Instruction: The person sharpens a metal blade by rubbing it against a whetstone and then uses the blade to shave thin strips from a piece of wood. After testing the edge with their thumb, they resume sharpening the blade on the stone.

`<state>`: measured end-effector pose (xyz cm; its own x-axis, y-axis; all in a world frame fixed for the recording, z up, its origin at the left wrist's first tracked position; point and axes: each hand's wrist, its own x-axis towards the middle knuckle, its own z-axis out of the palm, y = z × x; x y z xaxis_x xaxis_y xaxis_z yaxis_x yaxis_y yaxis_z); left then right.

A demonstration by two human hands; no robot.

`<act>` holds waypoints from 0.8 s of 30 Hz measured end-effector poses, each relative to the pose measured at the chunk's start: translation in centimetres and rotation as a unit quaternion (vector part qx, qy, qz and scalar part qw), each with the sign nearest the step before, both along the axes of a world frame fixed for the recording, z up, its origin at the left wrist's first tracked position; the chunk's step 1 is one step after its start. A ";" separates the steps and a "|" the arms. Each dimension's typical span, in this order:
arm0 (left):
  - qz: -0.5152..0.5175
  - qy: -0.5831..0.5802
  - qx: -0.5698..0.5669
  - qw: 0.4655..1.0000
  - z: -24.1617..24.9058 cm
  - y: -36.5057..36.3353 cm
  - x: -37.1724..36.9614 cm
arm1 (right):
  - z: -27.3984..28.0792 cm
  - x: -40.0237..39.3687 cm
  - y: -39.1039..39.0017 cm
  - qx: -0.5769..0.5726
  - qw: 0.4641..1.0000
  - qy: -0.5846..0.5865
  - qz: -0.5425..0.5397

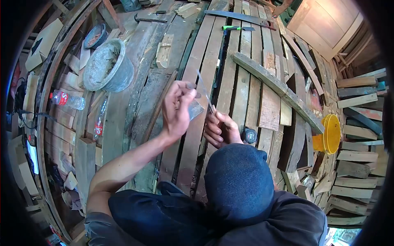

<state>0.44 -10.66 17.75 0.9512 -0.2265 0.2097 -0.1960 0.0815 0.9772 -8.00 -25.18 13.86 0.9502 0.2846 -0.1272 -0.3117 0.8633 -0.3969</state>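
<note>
My left hand [176,108] is raised with its fingers curled and thumb close to them. Something small and dark shows at its fingertips, too small to name. My right hand [221,128] pinches the lower end of a thin, light strip [204,88] between thumb and fingers. The strip slants up past the left fingertips, and I cannot tell if they touch it. Below the hands lies a planked wood surface [191,141], with a flat grey piece [195,110] beside my left hand. A dark tape measure [249,135] sits right of my right hand.
A long beam [279,90] crosses the planks at right, near a yellow bucket [331,133]. Behind lie a handsaw [238,16], a green-handled knife [232,28] and a hammer [150,20]. A grey bucket [119,74] and bottle [72,101] are at left. A capped head [240,182] fills the lower middle.
</note>
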 end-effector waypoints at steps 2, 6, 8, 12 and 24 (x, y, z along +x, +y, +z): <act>-0.035 0.021 -0.029 0.999 0.3 0.3 0.3 | -0.6 -0.3 -0.1 0.122 0.992 0.025 0.028; -0.149 0.029 -0.044 0.987 0.1 0.7 1.5 | -1.5 -0.4 -0.4 0.216 0.974 -0.013 0.067; -0.187 -0.002 -0.039 0.982 1.0 0.7 1.5 | -1.2 -0.5 -0.6 0.223 0.969 -0.032 0.103; -0.232 0.028 -0.051 0.971 0.8 0.4 1.8 | -1.1 -0.6 -0.5 0.226 0.964 -0.037 0.134; -0.101 -0.056 0.073 0.991 1.8 0.6 1.5 | 1.4 -1.1 -0.3 -0.186 0.980 -0.047 0.050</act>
<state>1.90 -10.02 19.52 0.8563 -0.4457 0.2612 -0.2971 -0.0114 0.9548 -9.11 -25.51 15.26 0.9322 0.3281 -0.1528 -0.3346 0.6203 -0.7094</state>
